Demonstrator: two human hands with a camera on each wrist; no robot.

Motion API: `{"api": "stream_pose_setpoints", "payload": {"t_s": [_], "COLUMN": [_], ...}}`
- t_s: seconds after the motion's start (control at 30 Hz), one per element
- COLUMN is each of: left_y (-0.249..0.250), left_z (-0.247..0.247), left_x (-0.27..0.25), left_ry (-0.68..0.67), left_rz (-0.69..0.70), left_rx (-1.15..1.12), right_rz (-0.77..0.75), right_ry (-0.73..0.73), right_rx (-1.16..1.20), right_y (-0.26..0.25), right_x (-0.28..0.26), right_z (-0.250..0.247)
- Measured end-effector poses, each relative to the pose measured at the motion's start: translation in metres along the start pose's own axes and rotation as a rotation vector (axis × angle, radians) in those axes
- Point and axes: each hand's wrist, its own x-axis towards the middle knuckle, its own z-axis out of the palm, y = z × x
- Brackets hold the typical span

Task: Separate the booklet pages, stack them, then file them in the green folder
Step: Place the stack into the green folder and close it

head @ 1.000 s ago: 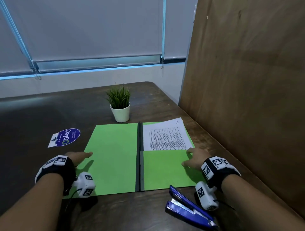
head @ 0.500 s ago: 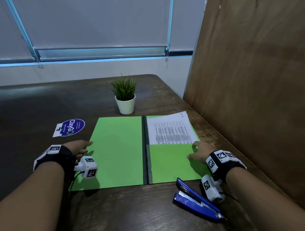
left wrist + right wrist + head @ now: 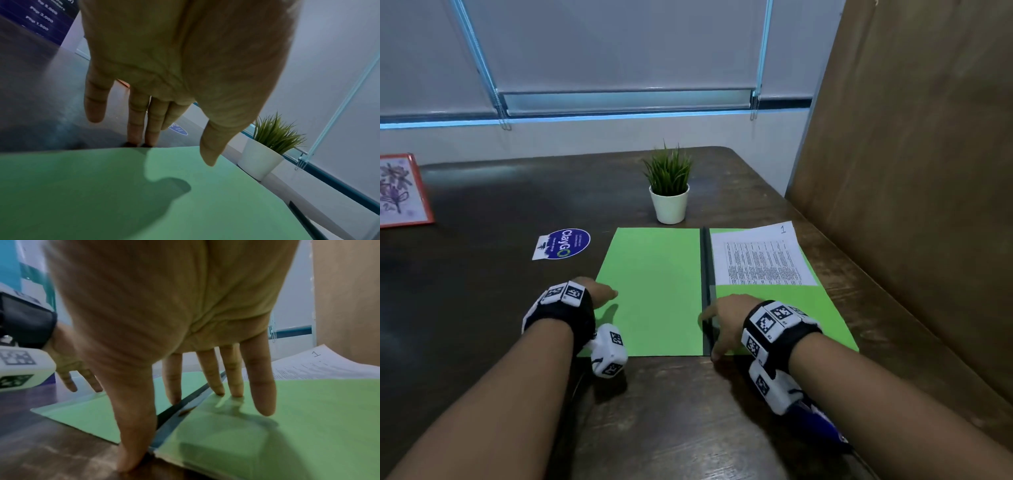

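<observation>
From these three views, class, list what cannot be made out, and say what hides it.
- Stapler: head view, mostly behind the right hand's wrist camera.
- Pages: print too small; lower part tucked in the green folder's pocket.
- Left hand: fingertips hidden behind the folder edge, left wrist view.

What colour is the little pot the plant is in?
White. The pot holding the green plant shows best in the head view, behind the open folder.
</observation>
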Motion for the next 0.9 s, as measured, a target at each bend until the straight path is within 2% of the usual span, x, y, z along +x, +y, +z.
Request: {"api": "stream_pose_setpoints", "payload": {"t_s": [0.1,0.27,0.47,0.7,0.9], "left_y": [-0.003,0.003,0.003,-0.003,-0.013], "left_z": [0.0,-0.002,-0.003,-0.003,-0.004], "left_x": [0.003,0.005,0.015,0.01,0.007], "left_ry": [0.045,0.03,0.012,0.011,-0.038], "left_rz": [0.003,-0.005,-0.049,-0.032,-0.042], "left_rx": [0.028,0.0,-0.127,-0.104,-0.095], "right_rz": [-0.005,-0.006,-0.072,-0.19,-0.167], "right_ry": [0.0,0.074,0.107,0.095,0.176], "right_rx": [-0.079,-0.117,-0.219,-0.519,-0.487], "right_y": [-0.004,-0.006,-0.01,-0.027,-0.024], "right_x": [0.003,0.006,0.004,-0.003,-0.003], "right_z": [0.002,0.008,0.007,0.009,0.011]}}
